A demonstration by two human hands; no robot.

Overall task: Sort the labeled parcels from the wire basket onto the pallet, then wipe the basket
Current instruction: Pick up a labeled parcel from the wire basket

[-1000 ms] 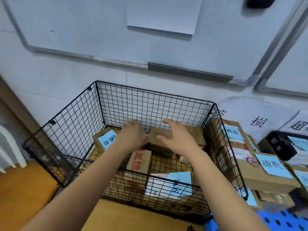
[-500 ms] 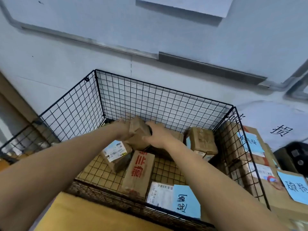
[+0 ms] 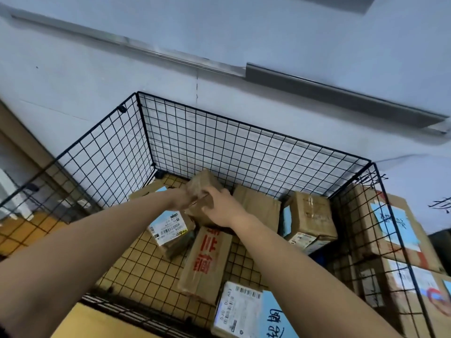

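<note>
1. One wire basket [image 3: 219, 147] is seen at frame centre, made of black mesh and set against a pale wall [image 3: 97, 69].
2. Two hands are in view, both inside the basket near its back wall.
3. One small brown parcel [image 3: 202, 185] is held between them, tilted, above the other parcels.
4. Left hand [image 3: 181, 200]: fingers are curled round the parcel's left end.
5. Right hand [image 3: 219, 207]: fingers are curled over the parcel's right side.
6. Six more parcels are counted in the basket:
   - a white-label parcel [image 3: 170, 231] under the left forearm
   - a flat parcel [image 3: 146, 192] at far left, mostly hidden
   - a red-print parcel [image 3: 207, 262], long, at centre
   - a flat brown parcel [image 3: 258, 208] behind the right hand
   - a cube-shaped box [image 3: 312, 215] at right, with blue paper on its side
   - a barcode parcel [image 3: 236, 311] at lower centre, with a blue note [image 3: 275, 318] on it
7. Outside the basket, at right of frame, two stacked boxes are made out: an upper box [image 3: 366, 228] with a blue label [image 3: 395, 226], and a lower box [image 3: 410, 311].
</note>
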